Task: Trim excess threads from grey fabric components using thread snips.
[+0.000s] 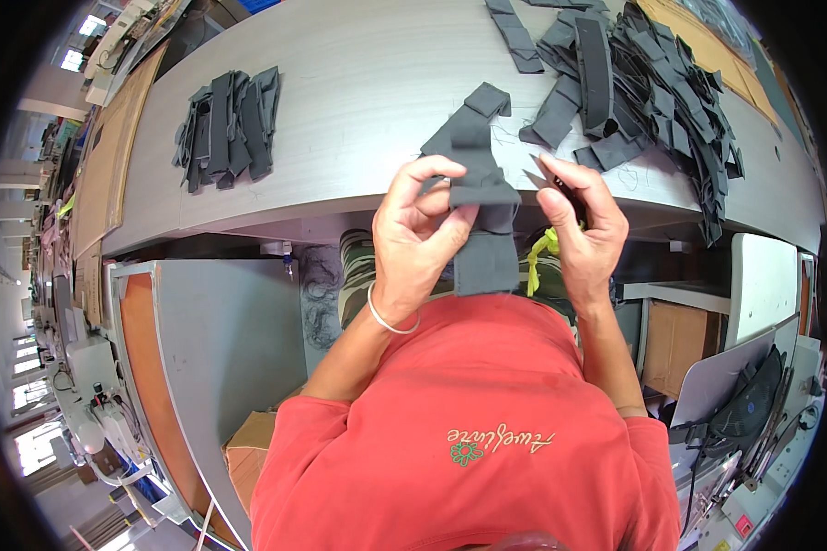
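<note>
My left hand (pixel 420 225) pinches a dark grey fabric strip (pixel 485 262) between thumb and fingers, over the table's near edge. One end of the strip hangs down in front of my red shirt; its far part lies on the tabletop. In my right hand (pixel 586 216) is a pair of small dark thread snips (pixel 538 172), with the blades pointing left toward the strip and a little apart from it. A yellow-green ribbon (pixel 540 250) dangles below the snips. My right fingers partly hide the snips' handles.
A neat bundle of grey strips (pixel 225 129) rests on the left of the pale table (pixel 358 101). At the right lies a large loose heap of similar strips (pixel 657 92), with thread scraps nearby. Below the tabletop stand a grey cabinet (pixel 230 321) and a cardboard box (pixel 675 349).
</note>
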The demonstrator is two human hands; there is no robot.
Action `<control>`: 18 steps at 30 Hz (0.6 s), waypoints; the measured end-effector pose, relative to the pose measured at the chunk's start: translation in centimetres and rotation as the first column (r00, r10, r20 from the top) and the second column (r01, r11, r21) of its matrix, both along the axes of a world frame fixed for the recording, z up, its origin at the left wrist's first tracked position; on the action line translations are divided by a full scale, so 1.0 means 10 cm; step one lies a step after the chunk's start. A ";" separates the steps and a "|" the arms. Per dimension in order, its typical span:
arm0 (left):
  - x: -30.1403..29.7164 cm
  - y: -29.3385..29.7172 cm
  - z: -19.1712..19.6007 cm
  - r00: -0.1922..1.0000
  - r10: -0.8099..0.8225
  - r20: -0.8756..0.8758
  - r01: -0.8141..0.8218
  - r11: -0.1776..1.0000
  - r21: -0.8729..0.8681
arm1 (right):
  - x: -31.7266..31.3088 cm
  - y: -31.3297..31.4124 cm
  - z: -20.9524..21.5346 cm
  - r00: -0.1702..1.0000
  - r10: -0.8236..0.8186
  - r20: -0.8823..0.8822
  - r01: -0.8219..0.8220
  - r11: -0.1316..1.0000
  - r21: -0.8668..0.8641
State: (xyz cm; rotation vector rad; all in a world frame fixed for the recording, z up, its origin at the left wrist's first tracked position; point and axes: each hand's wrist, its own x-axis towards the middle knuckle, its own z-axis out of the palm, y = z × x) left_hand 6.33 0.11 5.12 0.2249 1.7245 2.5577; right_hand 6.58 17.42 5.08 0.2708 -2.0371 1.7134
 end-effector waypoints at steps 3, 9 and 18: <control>-0.12 -0.07 -0.11 0.991 0.020 -0.131 -0.028 0.998 -0.060 | -0.04 0.06 0.00 0.996 0.061 0.068 -0.064 0.997 0.044; -0.26 -0.18 -0.48 0.976 0.052 -0.210 -0.091 0.980 -0.179 | -0.02 0.08 -0.11 0.982 0.100 0.159 -0.126 0.978 0.167; -0.29 -0.20 -0.52 0.965 0.093 -0.247 -0.157 0.954 -0.255 | -0.06 0.02 -0.05 0.993 0.115 0.040 -0.121 0.908 0.402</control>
